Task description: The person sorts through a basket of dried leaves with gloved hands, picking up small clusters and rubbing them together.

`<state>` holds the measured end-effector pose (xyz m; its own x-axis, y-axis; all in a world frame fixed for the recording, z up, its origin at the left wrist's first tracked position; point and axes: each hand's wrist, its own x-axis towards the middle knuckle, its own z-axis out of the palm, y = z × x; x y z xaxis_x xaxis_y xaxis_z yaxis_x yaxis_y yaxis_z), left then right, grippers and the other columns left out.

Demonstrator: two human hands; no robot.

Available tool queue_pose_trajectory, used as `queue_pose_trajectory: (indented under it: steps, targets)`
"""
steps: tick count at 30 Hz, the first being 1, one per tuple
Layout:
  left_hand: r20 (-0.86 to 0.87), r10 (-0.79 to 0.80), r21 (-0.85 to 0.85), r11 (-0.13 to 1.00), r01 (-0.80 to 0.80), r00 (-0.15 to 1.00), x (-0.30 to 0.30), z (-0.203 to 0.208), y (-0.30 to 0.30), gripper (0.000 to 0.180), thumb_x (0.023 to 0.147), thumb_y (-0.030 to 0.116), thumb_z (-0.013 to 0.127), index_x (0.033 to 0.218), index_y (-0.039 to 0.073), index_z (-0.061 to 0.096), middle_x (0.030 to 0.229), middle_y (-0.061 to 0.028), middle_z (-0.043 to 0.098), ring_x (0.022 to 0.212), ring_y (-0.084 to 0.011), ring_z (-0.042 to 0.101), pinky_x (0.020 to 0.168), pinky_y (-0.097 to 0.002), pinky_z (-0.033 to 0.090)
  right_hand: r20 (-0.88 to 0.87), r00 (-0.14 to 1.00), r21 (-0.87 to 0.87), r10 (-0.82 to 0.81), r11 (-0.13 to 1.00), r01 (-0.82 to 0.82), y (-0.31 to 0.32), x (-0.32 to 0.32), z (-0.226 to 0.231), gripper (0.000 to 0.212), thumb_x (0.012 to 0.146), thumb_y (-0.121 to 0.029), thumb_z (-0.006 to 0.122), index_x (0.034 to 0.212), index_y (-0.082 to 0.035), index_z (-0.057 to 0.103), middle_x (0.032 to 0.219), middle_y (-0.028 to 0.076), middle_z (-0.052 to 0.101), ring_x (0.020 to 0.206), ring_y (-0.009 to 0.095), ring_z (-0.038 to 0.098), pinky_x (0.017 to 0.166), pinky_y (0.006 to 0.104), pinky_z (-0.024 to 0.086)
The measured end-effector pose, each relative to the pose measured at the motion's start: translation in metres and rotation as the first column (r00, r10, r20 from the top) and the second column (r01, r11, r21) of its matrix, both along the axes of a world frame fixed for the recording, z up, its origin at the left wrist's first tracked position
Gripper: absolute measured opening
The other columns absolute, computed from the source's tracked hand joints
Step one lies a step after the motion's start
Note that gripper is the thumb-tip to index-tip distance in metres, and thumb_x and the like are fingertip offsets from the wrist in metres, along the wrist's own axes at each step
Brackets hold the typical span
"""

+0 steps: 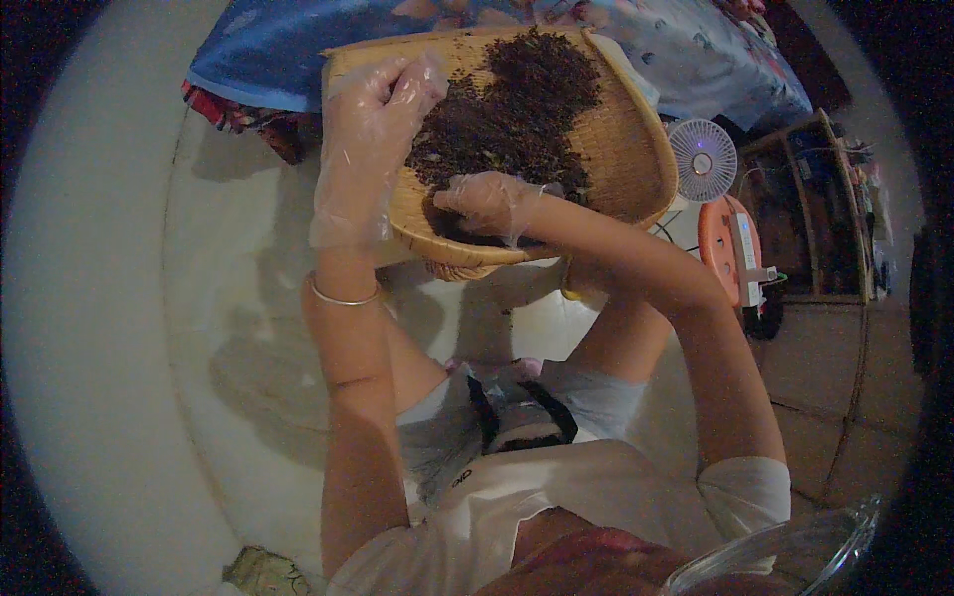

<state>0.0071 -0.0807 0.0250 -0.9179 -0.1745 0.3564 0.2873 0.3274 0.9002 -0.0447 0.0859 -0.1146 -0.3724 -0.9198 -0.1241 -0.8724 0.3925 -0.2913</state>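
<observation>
A woven bamboo winnowing tray (636, 149) is in front of me, holding a heap of small dark brown dried bits (542, 74), perhaps dried leaves or seeds; I cannot tell which. Both my hands wear thin clear plastic gloves. My left hand (383, 104) is above the tray's left side, its fingers curled into a closed grip beside the heap. My right hand (489, 204) reaches across to the near edge of the heap, low in the tray, with its fingers bent together. Anything inside either grip is too small or hidden to make out.
Behind the tray hangs a blue patterned cloth (268, 60). To the right stand a small white fan (703, 159), an orange round-topped object (717, 248) with a white power strip (745, 253), and a shelf (810, 209). A crumpled greenish item (263, 571) lies on the floor at lower left.
</observation>
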Motion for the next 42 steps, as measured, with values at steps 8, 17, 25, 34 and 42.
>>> queue_pose_trajectory:
  steps: [8, 17, 25, 34, 42]
  targets:
    - [0.032, -0.15, 0.284, 0.949, 0.135, 0.988, -0.001, 0.001, 0.003, 0.028, 0.092, 0.028, 0.056, 0.091, 0.001, 0.065, 0.082, -0.0034, 0.062, 0.07, -0.0112, 0.056, 0.062, -0.0254, 0.044, 0.677, 0.66, -0.12, -0.325, 0.836, 0.535, 0.03, -0.017, 0.055, 0.029, 0.082, -0.02, 0.065, 0.106, -0.004, 0.057, 0.088, 0.009, 0.063, 0.079, 0.022, 0.063, 0.065, 0.0329, 0.049]
    - [-0.156, -0.092, 0.831, 0.526, 0.181, 0.983, -0.016, -0.029, 0.038, 0.034, 0.096, 0.025, 0.048, 0.111, -0.004, 0.055, 0.113, -0.0126, 0.059, 0.106, -0.0194, 0.055, 0.096, -0.034, 0.043, 0.987, 0.162, -0.154, -0.006, 0.279, 0.948, 0.078, -0.008, 0.085, 0.044, 0.083, -0.019, 0.068, 0.118, 0.0, 0.049, 0.092, 0.005, 0.061, 0.069, 0.012, 0.059, 0.053, 0.0201, 0.044]
    - [0.024, -0.272, 0.994, 0.107, 0.005, 0.962, 0.011, -0.078, 0.113, 0.03, 0.096, 0.027, 0.045, 0.112, 0.003, 0.055, 0.11, -0.0098, 0.06, 0.103, -0.0212, 0.056, 0.097, -0.0368, 0.044, 0.891, 0.435, -0.271, -0.131, 0.616, 0.74, 0.088, 0.022, 0.116, 0.04, 0.088, -0.029, 0.063, 0.118, -0.003, 0.058, 0.095, 0.005, 0.059, 0.087, 0.014, 0.056, 0.073, 0.0288, 0.047]
    - [-0.094, -0.214, 0.971, -0.237, 0.042, 0.972, 0.009, -0.075, 0.151, 0.027, 0.095, 0.022, 0.041, 0.106, 0.004, 0.058, 0.103, -0.0126, 0.061, 0.097, -0.0245, 0.059, 0.088, -0.0384, 0.051, 0.285, 0.891, -0.743, -0.353, 0.506, 0.438, 0.101, 0.028, 0.113, 0.035, 0.094, -0.029, 0.045, 0.114, -0.004, 0.061, 0.114, 0.016, 0.056, 0.102, 0.032, 0.055, 0.093, 0.0388, 0.043]
    - [-0.196, -0.282, 0.98, -0.084, 0.179, 0.939, 0.02, -0.096, 0.152, 0.031, 0.099, 0.026, 0.036, 0.122, 0.008, 0.047, 0.119, -0.0062, 0.053, 0.112, -0.019, 0.051, 0.101, -0.0356, 0.04, -0.213, 0.971, -0.606, -0.108, 0.794, -0.044, 0.087, 0.018, 0.074, 0.04, 0.091, -0.023, 0.047, 0.126, -0.004, 0.052, 0.137, 0.018, 0.044, 0.127, 0.039, 0.04, 0.109, 0.0475, 0.023]
